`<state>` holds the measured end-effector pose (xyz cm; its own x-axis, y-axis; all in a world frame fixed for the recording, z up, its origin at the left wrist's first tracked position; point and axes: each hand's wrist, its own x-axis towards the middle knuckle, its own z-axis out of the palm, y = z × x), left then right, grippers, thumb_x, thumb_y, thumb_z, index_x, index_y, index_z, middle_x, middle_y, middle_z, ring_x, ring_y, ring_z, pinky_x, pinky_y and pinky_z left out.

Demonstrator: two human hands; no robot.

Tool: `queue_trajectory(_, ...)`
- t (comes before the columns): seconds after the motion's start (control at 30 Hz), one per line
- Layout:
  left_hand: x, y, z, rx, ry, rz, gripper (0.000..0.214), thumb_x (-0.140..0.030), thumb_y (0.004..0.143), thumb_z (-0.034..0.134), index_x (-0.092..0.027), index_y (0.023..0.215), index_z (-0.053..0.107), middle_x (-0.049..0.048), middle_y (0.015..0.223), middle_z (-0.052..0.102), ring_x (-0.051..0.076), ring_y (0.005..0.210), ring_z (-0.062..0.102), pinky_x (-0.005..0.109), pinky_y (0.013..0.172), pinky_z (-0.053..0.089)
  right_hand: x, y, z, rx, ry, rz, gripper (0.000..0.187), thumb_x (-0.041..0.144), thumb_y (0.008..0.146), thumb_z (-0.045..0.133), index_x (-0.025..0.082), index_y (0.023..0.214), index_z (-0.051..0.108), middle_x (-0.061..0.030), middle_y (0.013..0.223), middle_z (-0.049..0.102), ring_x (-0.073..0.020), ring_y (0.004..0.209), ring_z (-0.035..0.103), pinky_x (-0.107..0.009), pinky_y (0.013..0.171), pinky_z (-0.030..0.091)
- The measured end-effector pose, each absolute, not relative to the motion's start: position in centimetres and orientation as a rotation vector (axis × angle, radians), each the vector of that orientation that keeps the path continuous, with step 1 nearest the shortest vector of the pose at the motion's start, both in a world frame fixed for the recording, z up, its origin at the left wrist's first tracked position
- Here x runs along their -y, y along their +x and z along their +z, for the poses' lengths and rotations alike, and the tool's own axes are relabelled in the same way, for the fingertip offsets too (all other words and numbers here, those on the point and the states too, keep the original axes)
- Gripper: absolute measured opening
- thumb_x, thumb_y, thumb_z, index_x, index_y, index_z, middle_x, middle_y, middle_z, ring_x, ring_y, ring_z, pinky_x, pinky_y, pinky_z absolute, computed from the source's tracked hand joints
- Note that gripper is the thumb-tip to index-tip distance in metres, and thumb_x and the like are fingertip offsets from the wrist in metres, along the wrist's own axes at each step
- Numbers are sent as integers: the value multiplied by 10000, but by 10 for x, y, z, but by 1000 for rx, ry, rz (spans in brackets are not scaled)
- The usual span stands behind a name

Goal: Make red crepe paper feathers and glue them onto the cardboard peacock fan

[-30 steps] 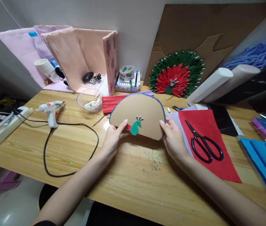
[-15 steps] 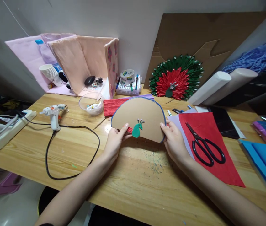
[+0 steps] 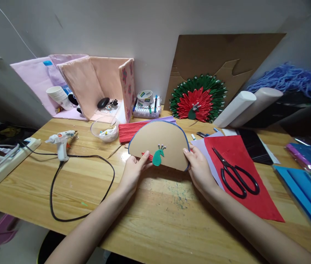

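Cardboard half-disc [image 3: 162, 132], blue-edged, held over the table [image 3: 136, 231]; the left hand [image 3: 134, 170] pinches its left corner, the right hand [image 3: 201, 168], well apart, its right. The green bird cutout [image 3: 157, 158] could slide off if it is unglued and the card tips. From where I stand, lettering on the tape roll [image 3: 145, 96] is illegible.

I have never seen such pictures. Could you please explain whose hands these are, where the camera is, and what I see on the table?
There is no machine: a person works bare-handed. One camera, worn on the head, looks forward and down. The left hand and the right hand hold a board by its sides; a green bird shows against it. On the table are a glue gun, a bowl and a red sheet with scissors on it.
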<state>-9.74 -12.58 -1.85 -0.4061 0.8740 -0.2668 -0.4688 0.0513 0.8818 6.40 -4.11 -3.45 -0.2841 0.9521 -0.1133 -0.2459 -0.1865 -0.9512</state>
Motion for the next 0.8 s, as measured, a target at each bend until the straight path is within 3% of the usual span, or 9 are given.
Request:
queue_trajectory(0.1,127,-96,-18,-1243,543,1567,289,-303,703,694,-108,904,623,74,872,694,165,824,653,278,763,540,41,64,-33,1118,-960,1637,211,346,770,594,231,936,535,-44,1021,669,-230,1014,606,-369,803,524)
queue_trajectory(0.23,127,-97,-21,-1234,585,1560,281,-298,716,682,-115,921,624,88,947,696,178,849,658,296,793,530,41,64,-32,1123,-957,1630,229,349,764,598,233,953,542,-44,1024,670,-236,1014,606,-379,798,526)
queue_trajectory(0.8,127,-97,-19,-1280,504,1530,364,-323,676,713,-99,950,627,107,951,692,180,851,653,286,793,522,37,64,-43,1157,-955,1622,257,388,776,591,224,961,520,-59,985,676,-241,983,610,-375,784,504)
